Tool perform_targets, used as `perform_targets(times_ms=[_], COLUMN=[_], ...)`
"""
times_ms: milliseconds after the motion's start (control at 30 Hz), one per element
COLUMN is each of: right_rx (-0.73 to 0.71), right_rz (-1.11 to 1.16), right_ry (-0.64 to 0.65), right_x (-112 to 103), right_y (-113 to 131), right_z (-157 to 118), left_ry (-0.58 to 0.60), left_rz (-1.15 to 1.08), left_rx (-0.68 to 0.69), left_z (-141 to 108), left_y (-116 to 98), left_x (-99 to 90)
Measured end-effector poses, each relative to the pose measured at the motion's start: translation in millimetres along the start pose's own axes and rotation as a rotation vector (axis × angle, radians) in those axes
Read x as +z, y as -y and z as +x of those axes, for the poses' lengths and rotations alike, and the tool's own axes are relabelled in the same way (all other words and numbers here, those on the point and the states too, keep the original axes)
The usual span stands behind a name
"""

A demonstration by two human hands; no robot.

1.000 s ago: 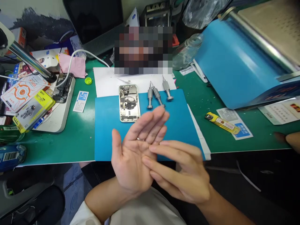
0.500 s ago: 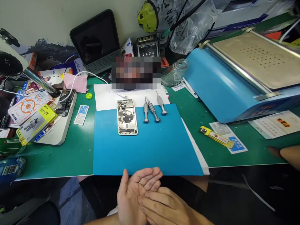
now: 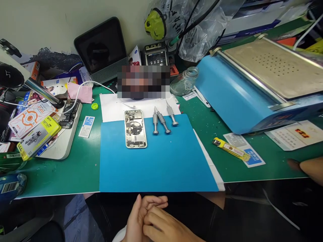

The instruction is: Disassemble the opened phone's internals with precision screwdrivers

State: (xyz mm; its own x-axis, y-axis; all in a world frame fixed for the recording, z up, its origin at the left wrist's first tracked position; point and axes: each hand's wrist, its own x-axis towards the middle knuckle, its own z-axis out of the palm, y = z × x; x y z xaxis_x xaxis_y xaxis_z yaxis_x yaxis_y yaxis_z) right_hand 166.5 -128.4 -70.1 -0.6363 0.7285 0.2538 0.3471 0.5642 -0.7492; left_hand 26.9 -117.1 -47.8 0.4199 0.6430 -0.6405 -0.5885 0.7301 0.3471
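Below the front edge of the blue mat [image 3: 156, 164], my left hand [image 3: 138, 218] is held palm up, thumb raised and fingers slightly bent, with nothing seen in it. My right hand [image 3: 164, 223] rests against the left palm with its fingers curled; whether anything is between them is hidden. An opened phone [image 3: 135, 129] with its inner parts showing lies upright on the mat's back left part. To its right are three grey screwdrivers [image 3: 161, 120], their thin tips pointing away from me. Neither hand touches the phone or the screwdrivers.
Boxes and cards [image 3: 32, 116] are piled at the left beside a microscope stand. A blue machine [image 3: 227, 94] with a perforated plate stands at the right, near a glass jar [image 3: 185, 80]. A yellow knife [image 3: 230, 149] lies on a card. A person's arm [image 3: 311, 169] shows at the right edge.
My right hand has moved left over the left palm, and its fingers have curled more. Both hands sit slightly lower, and the view has shifted a little.
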Motion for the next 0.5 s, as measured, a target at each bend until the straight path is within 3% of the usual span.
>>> perform_targets(times_ms=[200, 367, 500], right_rx=[0.192, 0.366, 0.626], right_rz=[0.076, 0.09, -0.043], right_ry=[0.208, 0.352, 0.467], right_x=[12.3, 3.4, -13.4], right_y=[-15.5, -37.4, -52.3], right_z=[-22.5, -58.7, -111.5], left_ry=[-0.009, 0.137, 0.293], left_rz=[0.139, 0.824, 1.197], left_rx=[-0.064, -0.13, -0.105], left_z=[5.3, 2.6, -4.9], left_y=[13.7, 3.0, -25.0], left_x=[-24.9, -42.6, -32.9])
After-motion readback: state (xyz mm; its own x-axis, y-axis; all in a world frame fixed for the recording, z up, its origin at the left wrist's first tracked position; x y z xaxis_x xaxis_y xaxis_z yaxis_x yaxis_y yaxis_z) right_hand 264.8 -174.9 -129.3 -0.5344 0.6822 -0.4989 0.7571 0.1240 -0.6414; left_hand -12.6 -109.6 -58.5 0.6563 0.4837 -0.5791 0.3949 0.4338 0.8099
